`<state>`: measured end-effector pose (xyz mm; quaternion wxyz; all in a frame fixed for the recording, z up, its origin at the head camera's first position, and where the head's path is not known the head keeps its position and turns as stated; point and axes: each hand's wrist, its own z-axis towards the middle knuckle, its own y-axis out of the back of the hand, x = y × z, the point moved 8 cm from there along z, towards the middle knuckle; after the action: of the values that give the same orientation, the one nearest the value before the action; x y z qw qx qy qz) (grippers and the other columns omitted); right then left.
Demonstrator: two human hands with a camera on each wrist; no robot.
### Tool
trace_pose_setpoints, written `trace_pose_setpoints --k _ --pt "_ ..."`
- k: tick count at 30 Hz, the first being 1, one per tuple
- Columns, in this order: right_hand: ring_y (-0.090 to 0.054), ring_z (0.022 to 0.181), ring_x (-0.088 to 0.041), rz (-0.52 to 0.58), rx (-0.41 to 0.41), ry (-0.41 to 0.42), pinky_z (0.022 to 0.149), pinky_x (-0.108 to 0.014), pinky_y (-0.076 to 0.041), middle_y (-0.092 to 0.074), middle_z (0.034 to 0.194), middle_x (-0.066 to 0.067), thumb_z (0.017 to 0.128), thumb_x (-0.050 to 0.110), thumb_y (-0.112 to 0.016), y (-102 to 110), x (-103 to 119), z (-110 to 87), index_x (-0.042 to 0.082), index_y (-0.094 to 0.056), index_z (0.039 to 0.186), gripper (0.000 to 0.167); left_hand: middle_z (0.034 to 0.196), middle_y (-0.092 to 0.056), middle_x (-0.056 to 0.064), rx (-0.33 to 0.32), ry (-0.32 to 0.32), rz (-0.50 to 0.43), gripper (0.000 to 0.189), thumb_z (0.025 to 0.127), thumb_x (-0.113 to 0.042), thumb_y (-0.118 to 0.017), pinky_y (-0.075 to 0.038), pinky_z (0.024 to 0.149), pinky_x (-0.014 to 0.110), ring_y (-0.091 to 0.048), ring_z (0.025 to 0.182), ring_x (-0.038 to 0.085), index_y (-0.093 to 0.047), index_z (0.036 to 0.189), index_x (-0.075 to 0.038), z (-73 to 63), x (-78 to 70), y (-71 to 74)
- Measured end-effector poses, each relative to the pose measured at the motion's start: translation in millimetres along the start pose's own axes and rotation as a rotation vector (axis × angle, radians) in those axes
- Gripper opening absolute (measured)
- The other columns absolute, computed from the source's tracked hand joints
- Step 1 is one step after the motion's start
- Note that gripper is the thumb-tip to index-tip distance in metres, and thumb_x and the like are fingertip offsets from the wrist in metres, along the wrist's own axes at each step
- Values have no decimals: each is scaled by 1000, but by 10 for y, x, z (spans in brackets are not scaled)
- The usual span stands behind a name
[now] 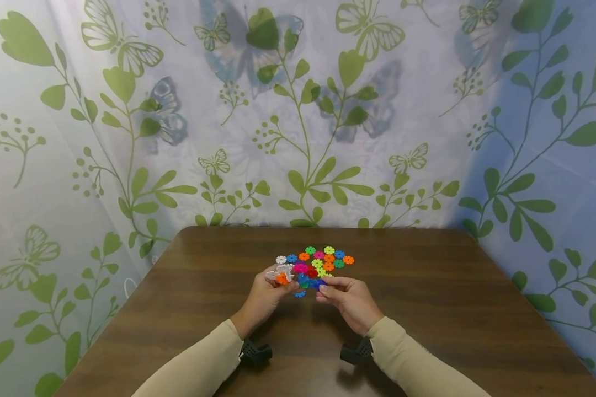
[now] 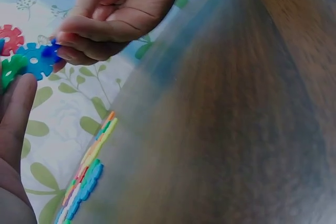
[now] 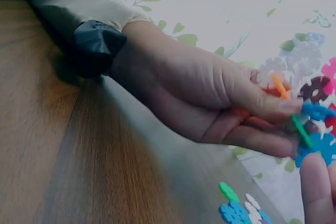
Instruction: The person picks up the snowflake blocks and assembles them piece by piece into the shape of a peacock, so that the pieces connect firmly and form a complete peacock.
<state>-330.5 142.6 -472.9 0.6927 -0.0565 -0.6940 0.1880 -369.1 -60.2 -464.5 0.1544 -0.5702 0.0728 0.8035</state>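
A joined cluster of notched plastic discs (image 1: pixel 300 268), in white, orange, pink, red, green and blue, is held up over the table between both hands. My left hand (image 1: pixel 264 300) grips its left part, with thumb and fingers around green and blue discs (image 3: pixel 316 110). At the cluster's right end, my right hand (image 1: pixel 351 302) pinches a dark blue disc (image 2: pixel 50 52) between thumb and fingertips. That disc meets a lighter blue disc (image 2: pixel 35 61) in the left wrist view. In the right wrist view, only the right thumb and part of a finger (image 3: pixel 316 190) show.
Several loose discs (image 1: pixel 329 258) in green, orange, yellow, blue and pink lie flat on the brown wooden table (image 1: pixel 427 309) beyond the hands. A blue disc (image 1: pixel 299 294) lies nearer, below the cluster. Behind the table hangs a leaf-and-butterfly patterned curtain (image 1: pixel 298 110).
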Motion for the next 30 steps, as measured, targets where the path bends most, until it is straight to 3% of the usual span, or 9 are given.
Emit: trace_pose_setpoints --k 4,8,13,15,18,21,23,26,30 --pt "-75 99 -35 -17 21 17 94 -43 -56 -63 118 -35 99 -6 -70 -2 18 21 -20 -55 137 44 116 -73 18 8 11 -41 37 93 2 -79 -57 92 41 -73 103 30 -65 127 6 8 -4 -11" --pt "-71 107 -44 -25 21 38 96 -44 -55 -64 120 -33 101 -1 -70 29 25 56 -19 -55 138 44 120 -72 21 -14 48 -118 39 95 0 -78 -57 93 44 -73 107 36 -63 131 7 14 34 -33" --pt "-59 119 -54 -100 15 40 100 -45 -54 -61 129 -30 108 14 -64 79 -19 104 -12 -48 147 50 123 -69 24 -171 75 -228 46 92 -6 -82 -55 95 46 -73 106 37 -61 131 7 15 111 86" --pt "-61 117 -49 -271 12 73 97 -44 -55 -61 129 -27 108 17 -64 74 -22 108 -8 -52 145 46 121 -69 26 -245 65 -296 46 92 -6 -83 -55 95 48 -74 101 38 -60 130 8 16 134 173" --pt "-64 113 -36 -648 68 166 94 -46 -55 -65 130 -18 106 16 -67 -33 -22 102 -3 -62 138 37 118 -68 27 -314 49 -348 43 94 -5 -81 -54 96 51 -73 98 42 -59 129 7 31 137 262" --pt "-57 120 -34 -998 210 281 98 -52 -47 -62 139 -13 107 17 -66 -259 -81 88 2 -64 140 37 110 -69 23 -351 72 -322 39 96 -6 -80 -55 96 53 -71 97 43 -58 126 5 42 150 298" --pt "-50 127 -38 -1139 318 321 98 -55 -41 -54 150 -15 108 20 -64 -390 -157 84 3 -61 146 42 106 -70 18 -355 96 -301 35 97 -6 -78 -55 95 54 -70 96 41 -58 124 4 42 161 295" --pt "-42 128 -36 -1273 399 331 91 -52 -36 -46 159 -14 109 23 -61 -472 -241 64 4 -59 149 44 102 -69 11 -346 117 -277 32 99 -6 -76 -55 94 56 -70 91 33 -58 123 4 33 173 269" --pt "-46 122 -31 -1272 360 379 95 -54 -38 -58 148 -11 106 18 -67 -427 -211 31 3 -71 132 31 104 -69 12 -331 129 -268 32 100 -6 -74 -55 93 56 -70 93 31 -58 126 4 16 198 223"
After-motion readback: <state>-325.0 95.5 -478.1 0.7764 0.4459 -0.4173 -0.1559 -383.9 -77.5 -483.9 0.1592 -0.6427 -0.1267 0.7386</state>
